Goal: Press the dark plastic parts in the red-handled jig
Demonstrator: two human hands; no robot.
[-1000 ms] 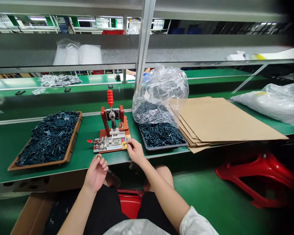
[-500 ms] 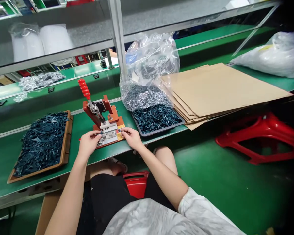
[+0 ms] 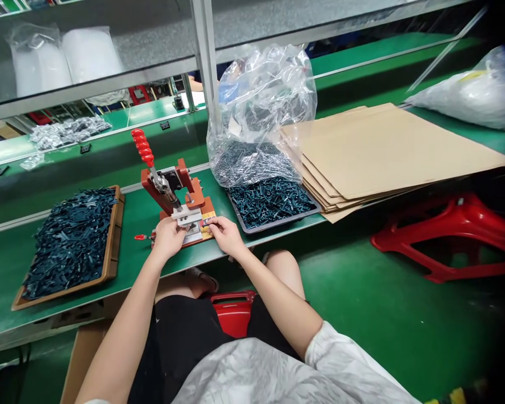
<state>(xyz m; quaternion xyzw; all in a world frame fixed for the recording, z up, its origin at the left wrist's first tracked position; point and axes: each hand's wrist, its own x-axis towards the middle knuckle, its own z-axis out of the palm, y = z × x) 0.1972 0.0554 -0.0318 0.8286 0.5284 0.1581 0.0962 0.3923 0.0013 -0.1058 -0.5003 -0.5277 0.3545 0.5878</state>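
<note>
A toggle-clamp press [image 3: 172, 193] with a raised red handle [image 3: 143, 147] and brown-red frame stands on the green bench. My left hand [image 3: 168, 238] reaches into the left side of its metal fixture [image 3: 192, 234], fingertips pressed together at the slot. What those fingers hold is hidden. My right hand [image 3: 228, 238] is at the fixture's right side, thumb and finger pinching a small dark plastic part [image 3: 206, 222]. A small red-tipped lever [image 3: 141, 237] sticks out beside my left hand.
A brown tray [image 3: 111, 247] heaped with dark blue-green strips lies left. Right of the press, a black tray [image 3: 273, 224] holds small dark parts, partly under a clear plastic bag [image 3: 263, 106]. Cardboard sheets [image 3: 387, 151] overhang the bench edge. A red stool [image 3: 446, 241] stands at right.
My left hand has moved right and inward, from the fixture's left end into its slot. The right hand stays nearly in place, still pinching. The view has shifted slightly.
</note>
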